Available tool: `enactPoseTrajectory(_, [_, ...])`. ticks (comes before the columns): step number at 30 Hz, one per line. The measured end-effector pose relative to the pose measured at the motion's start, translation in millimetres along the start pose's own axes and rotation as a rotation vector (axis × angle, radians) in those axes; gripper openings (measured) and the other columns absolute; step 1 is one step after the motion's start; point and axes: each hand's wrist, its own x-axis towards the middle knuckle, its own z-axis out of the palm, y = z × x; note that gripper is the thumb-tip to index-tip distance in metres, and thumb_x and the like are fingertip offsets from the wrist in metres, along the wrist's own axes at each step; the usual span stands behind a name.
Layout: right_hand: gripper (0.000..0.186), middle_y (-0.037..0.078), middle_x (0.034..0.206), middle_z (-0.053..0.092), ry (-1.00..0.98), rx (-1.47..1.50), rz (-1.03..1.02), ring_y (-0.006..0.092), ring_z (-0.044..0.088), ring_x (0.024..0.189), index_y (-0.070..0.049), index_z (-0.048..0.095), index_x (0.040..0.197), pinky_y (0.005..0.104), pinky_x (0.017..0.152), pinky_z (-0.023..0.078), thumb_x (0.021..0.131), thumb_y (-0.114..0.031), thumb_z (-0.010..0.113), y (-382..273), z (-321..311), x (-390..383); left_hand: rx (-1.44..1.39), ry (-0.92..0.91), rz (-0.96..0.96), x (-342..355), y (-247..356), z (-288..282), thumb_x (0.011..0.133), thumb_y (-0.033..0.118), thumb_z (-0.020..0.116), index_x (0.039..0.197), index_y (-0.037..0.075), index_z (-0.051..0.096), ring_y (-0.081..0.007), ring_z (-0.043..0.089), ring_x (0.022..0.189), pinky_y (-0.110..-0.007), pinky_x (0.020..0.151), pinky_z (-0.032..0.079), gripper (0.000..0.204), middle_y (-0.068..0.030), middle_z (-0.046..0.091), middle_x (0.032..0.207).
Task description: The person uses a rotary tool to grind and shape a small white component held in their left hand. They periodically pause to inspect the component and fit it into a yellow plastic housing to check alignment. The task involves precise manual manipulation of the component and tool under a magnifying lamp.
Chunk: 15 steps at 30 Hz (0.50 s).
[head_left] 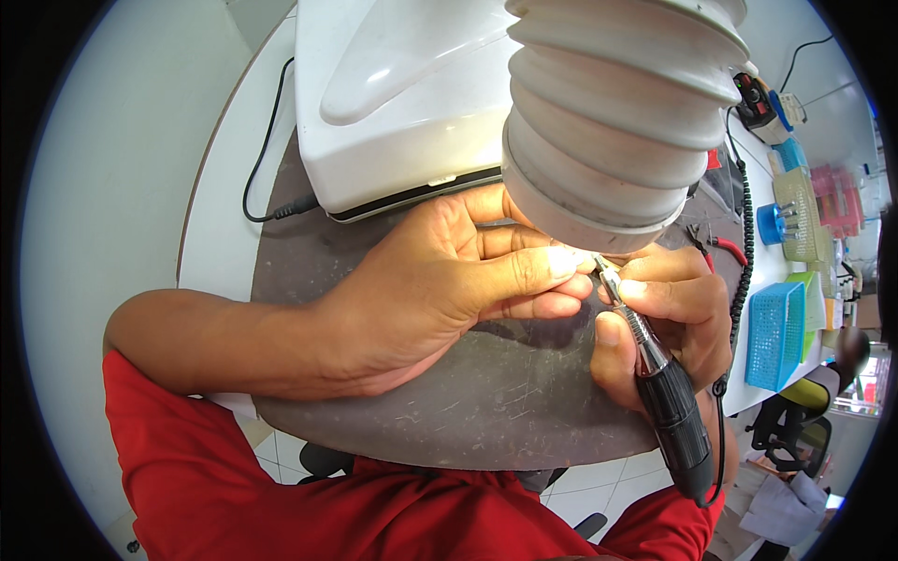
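My right hand (687,304) grips a rotary handpiece (675,425) with a black rubbery body and a silver metal front. The handpiece leans with its tip up and to the left, and a thin black cord hangs from its lower end. Thumb and fingers of my left hand (449,266) are pinched together right at the tip. Whatever they hold is too small and hidden to name; only a pale yellowish bit shows there. Both hands meet just under the mouth of a white ribbed suction hose (617,122).
Behind my hands a white machine housing (402,122) with a black cable stands on the grey bench mat (449,430). Red-handled pliers (728,251), a coiled black cord (745,234), a blue bur holder (773,224) and a blue basket (775,337) lie along the right.
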Motion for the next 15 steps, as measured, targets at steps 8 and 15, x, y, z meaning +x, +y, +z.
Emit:
enactPoseTrajectory(8, [0.027,0.016,0.092,0.057,-0.063,-0.047,-0.033,0.0188,0.058,0.080,0.000,0.051,0.102,0.0303,0.076,0.046,0.079,-0.003,0.064,1.5,-2.7,-0.1,-0.014,-0.004,-0.002,0.4,1.0,0.9,0.090,0.006,0.058,0.118,-0.001,0.052,-0.0142,0.061,0.095,-0.024,0.083,0.054,0.029,-0.0093,0.061,0.103])
enactPoseTrajectory(15, [0.027,0.017,0.094,0.058,-0.092,-0.023,-0.049,0.0206,0.060,0.083,0.000,0.051,0.102,0.0317,0.078,0.046,0.078,-0.003,0.064,2.1,-3.6,1.1,-0.032,0.011,-0.014,0.2,-0.8,0.1,0.091,0.005,0.056,0.117,-0.002,0.052,-0.0143,0.061,0.095,-0.023,0.083,0.054,0.028,-0.0090,0.060,0.103])
